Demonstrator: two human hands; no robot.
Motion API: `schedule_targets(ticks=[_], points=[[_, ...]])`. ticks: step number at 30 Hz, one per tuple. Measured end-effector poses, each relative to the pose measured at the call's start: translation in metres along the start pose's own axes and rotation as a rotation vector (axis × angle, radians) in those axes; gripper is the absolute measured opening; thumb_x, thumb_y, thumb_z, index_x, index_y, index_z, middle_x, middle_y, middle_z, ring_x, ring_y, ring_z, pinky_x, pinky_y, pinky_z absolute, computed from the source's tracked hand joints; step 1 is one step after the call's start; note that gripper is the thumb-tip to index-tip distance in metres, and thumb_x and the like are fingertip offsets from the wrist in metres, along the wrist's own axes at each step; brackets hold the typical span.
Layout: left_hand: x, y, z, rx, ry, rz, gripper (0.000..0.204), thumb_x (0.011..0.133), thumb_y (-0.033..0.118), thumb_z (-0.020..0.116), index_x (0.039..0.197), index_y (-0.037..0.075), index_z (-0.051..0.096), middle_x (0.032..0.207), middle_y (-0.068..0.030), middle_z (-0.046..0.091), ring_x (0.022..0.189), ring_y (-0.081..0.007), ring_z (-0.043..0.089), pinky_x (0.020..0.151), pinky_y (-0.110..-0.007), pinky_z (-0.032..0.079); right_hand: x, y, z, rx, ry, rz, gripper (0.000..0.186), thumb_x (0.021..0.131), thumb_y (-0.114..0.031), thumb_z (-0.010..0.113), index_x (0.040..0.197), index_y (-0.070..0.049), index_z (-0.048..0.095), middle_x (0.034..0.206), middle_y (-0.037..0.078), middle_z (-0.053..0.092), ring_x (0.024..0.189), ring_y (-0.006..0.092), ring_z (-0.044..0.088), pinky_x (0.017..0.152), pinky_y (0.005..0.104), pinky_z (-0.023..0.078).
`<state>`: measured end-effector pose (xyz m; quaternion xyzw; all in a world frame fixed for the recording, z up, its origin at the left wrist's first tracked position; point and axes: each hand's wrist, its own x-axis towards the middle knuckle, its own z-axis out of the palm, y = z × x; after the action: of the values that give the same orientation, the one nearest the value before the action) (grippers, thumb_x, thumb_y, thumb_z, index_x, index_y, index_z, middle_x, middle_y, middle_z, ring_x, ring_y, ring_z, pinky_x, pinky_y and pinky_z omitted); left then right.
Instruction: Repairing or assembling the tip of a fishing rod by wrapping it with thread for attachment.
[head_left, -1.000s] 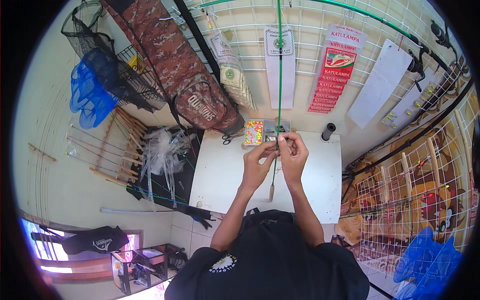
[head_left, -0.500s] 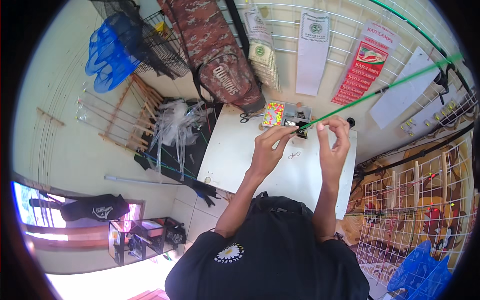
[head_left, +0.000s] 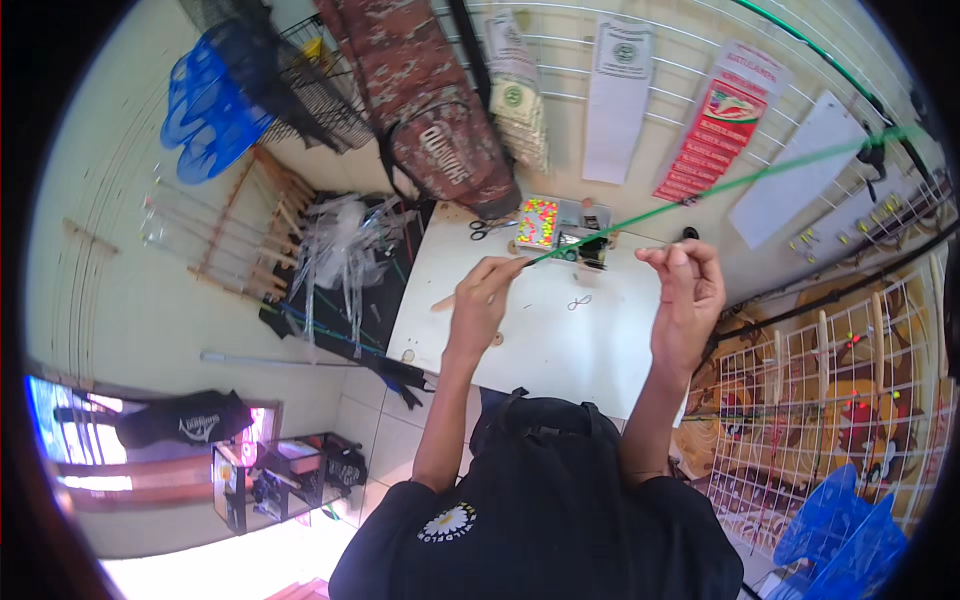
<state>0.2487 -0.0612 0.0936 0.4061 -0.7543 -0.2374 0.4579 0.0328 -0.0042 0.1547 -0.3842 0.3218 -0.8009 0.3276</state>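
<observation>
My left hand [head_left: 484, 305] is closed in a pinch on the end of a slender green fishing rod [head_left: 760, 174]. From there the rod slants up to the right, past the table and in front of the wall. My right hand [head_left: 692, 300] is raised over the table's right side, apart from the rod. Its fingers are curled in near the thumb; any thin line between them is too fine to make out. On the white table [head_left: 560, 350], between my hands, lies a small looped piece of cord [head_left: 579, 302].
At the table's back are scissors [head_left: 488, 229], a box of bright beads [head_left: 538, 222] and small dark packets [head_left: 592, 250]. A camouflage rod bag [head_left: 440, 150] leans over the back left corner. Wire racks [head_left: 800, 400] stand right; clear plastic bags [head_left: 345, 240] lie left.
My left hand has moved left and toward me with the rod's end. My right hand has shifted right, so the gap between the hands is wider.
</observation>
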Motion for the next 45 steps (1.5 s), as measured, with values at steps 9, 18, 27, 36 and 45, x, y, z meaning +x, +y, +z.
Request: schedule_targets(ticks=[9, 18, 27, 36, 45], points=[[-0.012, -0.029, -0.012, 0.066, -0.015, -0.039, 0.031, 0.084, -0.011, 0.057, 0.109, 0.004, 0.07, 0.09, -0.0131, 0.066, 0.08, -0.0253, 0.066, 0.07, -0.034, 0.051, 0.013, 0.006, 0.02, -0.038, 0.173, 0.034, 0.011, 0.093, -0.007, 0.059, 0.099, 0.003, 0.059, 0.112, 0.022, 0.064, 0.095, 0.0236, 0.067, 0.089, 0.0356, 0.053], [-0.011, -0.054, -0.017, 0.007, -0.068, -0.035, 0.026, 0.085, -0.008, 0.061, 0.106, 0.005, 0.07, 0.09, -0.0115, 0.064, 0.078, -0.0237, 0.064, 0.068, -0.034, 0.05, 0.01, 0.031, 0.046, -0.101, 0.125, 0.15, 0.012, 0.094, -0.006, 0.059, 0.097, 0.004, 0.057, 0.103, 0.02, 0.068, 0.094, 0.0215, 0.068, 0.085, 0.0319, 0.055], [-0.005, -0.075, -0.025, -0.223, -0.25, -0.054, 0.034, 0.086, -0.006, 0.059, 0.118, 0.005, 0.065, 0.105, -0.0132, 0.062, 0.092, -0.023, 0.063, 0.082, -0.032, 0.05, -0.007, 0.045, 0.054, -0.255, 0.186, 0.086, 0.01, 0.094, -0.005, 0.058, 0.097, 0.005, 0.056, 0.103, 0.021, 0.067, 0.093, 0.0239, 0.069, 0.086, 0.0338, 0.056], [0.07, -0.005, -0.009, -0.526, -0.292, 0.063, 0.034, 0.089, 0.0, 0.06, 0.123, 0.002, 0.06, 0.117, -0.0112, 0.06, 0.094, -0.0193, 0.062, 0.086, -0.031, 0.049, -0.013, 0.045, 0.06, -0.202, 0.168, 0.096, 0.008, 0.094, -0.003, 0.059, 0.098, 0.004, 0.056, 0.104, 0.018, 0.067, 0.093, 0.0176, 0.066, 0.086, 0.0311, 0.054], [0.077, 0.006, 0.01, -0.704, -0.378, -0.079, 0.026, 0.089, 0.001, 0.066, 0.114, 0.002, 0.068, 0.099, -0.0047, 0.063, 0.081, -0.0068, 0.057, 0.07, -0.02, 0.046, -0.018, 0.043, 0.061, -0.24, 0.149, 0.037, 0.01, 0.093, -0.001, 0.059, 0.1, 0.006, 0.058, 0.111, 0.019, 0.062, 0.099, 0.0178, 0.064, 0.093, 0.0323, 0.05]])
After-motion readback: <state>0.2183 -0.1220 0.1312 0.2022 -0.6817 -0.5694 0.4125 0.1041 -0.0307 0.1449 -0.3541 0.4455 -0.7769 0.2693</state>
